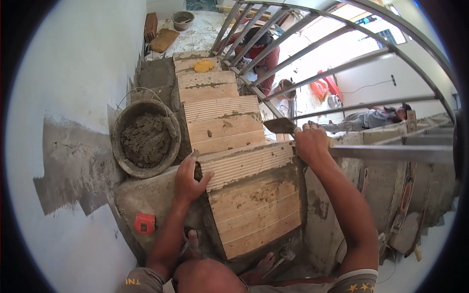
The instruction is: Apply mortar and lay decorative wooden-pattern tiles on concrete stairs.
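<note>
Tiling a stair tread, both hands on the job

The left hand (189,179) presses, fingers spread, on the left edge of the ribbed wooden-look tile (246,163) lying on the step's top. The right hand (310,144) is clamped round the handle of a trowel (279,125) at the tile's right end, by the metal railing (342,68). A bucket of mortar (145,139) sits just left, with a red tape measure (144,223) lower down.

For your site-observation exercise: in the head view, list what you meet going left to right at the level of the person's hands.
Bucket of mortar → left hand → ribbed tile → right hand with trowel → metal railing bar.
</note>
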Demonstrator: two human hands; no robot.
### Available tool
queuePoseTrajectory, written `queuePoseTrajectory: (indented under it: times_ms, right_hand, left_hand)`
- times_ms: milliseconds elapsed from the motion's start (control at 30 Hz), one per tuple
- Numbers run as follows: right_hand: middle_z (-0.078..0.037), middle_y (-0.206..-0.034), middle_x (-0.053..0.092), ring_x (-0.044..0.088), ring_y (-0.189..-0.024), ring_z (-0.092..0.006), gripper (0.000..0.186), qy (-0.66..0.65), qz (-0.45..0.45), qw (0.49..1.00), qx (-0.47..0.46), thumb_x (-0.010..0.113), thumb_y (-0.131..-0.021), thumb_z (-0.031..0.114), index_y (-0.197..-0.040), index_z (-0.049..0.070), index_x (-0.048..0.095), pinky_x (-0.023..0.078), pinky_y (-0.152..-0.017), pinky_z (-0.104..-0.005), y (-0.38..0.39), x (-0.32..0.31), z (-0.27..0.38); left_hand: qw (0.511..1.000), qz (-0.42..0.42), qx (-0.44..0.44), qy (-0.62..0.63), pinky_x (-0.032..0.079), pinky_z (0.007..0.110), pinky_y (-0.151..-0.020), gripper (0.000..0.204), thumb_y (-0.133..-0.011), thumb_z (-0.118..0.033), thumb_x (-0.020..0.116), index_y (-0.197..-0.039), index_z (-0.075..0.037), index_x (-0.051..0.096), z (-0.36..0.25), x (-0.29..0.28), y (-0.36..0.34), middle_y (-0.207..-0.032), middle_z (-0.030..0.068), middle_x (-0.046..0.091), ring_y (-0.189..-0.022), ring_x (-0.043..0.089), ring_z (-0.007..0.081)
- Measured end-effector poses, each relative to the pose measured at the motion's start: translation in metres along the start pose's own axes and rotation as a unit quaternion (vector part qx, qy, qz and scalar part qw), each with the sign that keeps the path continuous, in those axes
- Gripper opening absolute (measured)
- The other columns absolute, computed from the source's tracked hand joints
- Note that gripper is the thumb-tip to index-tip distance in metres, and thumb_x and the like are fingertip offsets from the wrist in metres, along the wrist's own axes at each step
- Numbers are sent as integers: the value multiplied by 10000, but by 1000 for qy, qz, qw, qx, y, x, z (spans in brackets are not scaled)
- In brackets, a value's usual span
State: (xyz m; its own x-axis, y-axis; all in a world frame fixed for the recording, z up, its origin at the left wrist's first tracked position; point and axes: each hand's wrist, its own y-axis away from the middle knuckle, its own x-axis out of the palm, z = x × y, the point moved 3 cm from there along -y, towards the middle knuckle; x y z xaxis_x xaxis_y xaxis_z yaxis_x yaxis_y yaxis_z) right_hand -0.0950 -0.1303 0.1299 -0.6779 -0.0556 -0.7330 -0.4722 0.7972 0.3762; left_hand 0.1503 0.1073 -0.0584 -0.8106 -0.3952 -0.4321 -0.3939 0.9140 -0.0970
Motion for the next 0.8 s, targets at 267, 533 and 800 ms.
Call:
queuePoseTrajectory:
  times_ms: [267, 533, 800]
  right_hand:
    - [-167, -950, 757, 755, -905, -316, 174, -11, 139, 987, -76, 666, -874, 198, -913, 85, 792, 585, -803, -438, -47, 22, -2]
    - [-191, -969, 735, 747, -916, -338, 177, -58, 172, 979, -97, 640, -905, 209, -1000, 107, 749, 578, -820, -466, -39, 4, 2]
    - [-167, -993, 737, 728, -925, -374, 273, -105, 217, 961, -133, 683, -928, 334, -1107, 132, 721, 545, -833, -508, -51, -18, 33]
  left_hand:
    - [997, 8, 26, -79, 516, 488, -1014, 741, -787, -431, 831, -1322, 29, 605, -2, -5, -3, -1248, 244, 665, -1174, 640, 421]
    - [997, 17, 13, -80, 519, 492, -1000, 690, -795, -411, 822, -1292, 25, 621, 6, -2, -2, -1256, 239, 665, -1179, 641, 411]
    - [996, 9, 6, -91, 525, 489, -990, 732, -781, -426, 837, -1321, 16, 617, 8, -5, 2, -1269, 239, 658, -1176, 641, 410]
